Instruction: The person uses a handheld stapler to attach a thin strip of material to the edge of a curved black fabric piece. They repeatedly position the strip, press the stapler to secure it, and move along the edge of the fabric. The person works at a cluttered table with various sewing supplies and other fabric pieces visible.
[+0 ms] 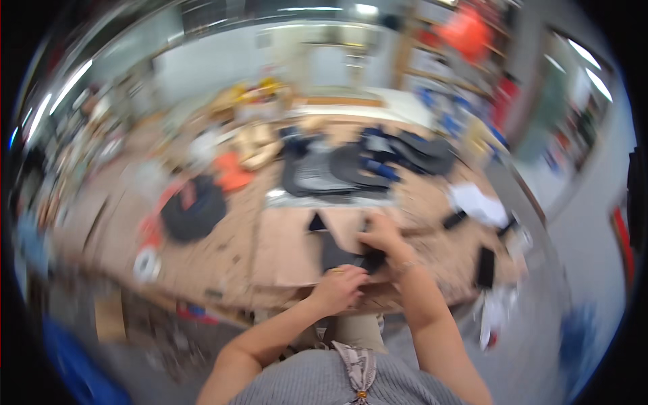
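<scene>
Motion blurs the picture. At the near edge of the workbench, a dark grey flat piece (pixel 335 253), which looks like fabric or foam, lies under and between my hands. My left hand (pixel 341 289), with a ring on one finger, has its fingers curled on the near edge of this piece. Just beyond it to the right, my right hand (pixel 383 236) bends inward over the piece's black right part (pixel 371 260); its fingertips are smeared, and their grip is unclear. A small black triangular scrap (pixel 316 223) lies just beyond the piece.
Dark grey curved pieces (pixel 358 165) are stacked behind my hands. A black round object (pixel 194 209) and an orange item (pixel 233 172) lie on the left. White roll (pixel 146 264) sits near the front edge. At right are a white sheet (pixel 479 204) and a black block (pixel 484 268).
</scene>
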Motion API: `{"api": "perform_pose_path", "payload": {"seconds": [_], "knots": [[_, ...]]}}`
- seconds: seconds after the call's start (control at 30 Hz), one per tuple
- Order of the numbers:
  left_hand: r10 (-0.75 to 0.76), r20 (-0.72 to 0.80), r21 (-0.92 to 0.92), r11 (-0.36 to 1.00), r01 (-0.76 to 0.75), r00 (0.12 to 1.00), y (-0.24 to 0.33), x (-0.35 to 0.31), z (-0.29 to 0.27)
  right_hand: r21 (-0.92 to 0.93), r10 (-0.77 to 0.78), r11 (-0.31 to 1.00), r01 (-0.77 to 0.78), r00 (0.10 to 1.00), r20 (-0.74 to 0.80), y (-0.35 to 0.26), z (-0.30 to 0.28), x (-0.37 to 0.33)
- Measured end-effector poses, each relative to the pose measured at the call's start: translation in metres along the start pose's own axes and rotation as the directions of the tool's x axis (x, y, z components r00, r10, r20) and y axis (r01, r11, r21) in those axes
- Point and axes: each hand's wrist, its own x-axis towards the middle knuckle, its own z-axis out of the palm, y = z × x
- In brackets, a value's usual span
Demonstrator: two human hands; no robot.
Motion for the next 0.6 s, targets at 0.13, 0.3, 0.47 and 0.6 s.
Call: {"api": "perform_pose_path", "payload": {"seconds": [0.13,0.3,0.47,0.6], "knots": [[-0.04,-0.078,-0.023,0.999,0.038,0.996,-0.004,-0.018,-0.004,0.102,-0.054,0.99,0.098,0.927,-0.371,-0.014,-0.006,-0.004],[-0.196,-0.087,-0.085,0.978,0.189,0.977,-0.001,-0.027,-0.029,0.001,-0.204,0.954,0.301,0.648,-0.734,-0.036,-0.016,-0.054],[-0.184,-0.206,0.131,0.968,0.214,0.961,-0.018,0.016,-0.035,-0.058,-0.312,0.93,0.362,0.699,-0.643,-0.032,0.002,-0.075],[-0.267,-0.114,0.265,0.92,0.289,0.957,-0.026,0.023,-0.03,-0.02,-0.278,0.943,0.333,0.75,-0.6,-0.039,0.001,-0.071]]}}
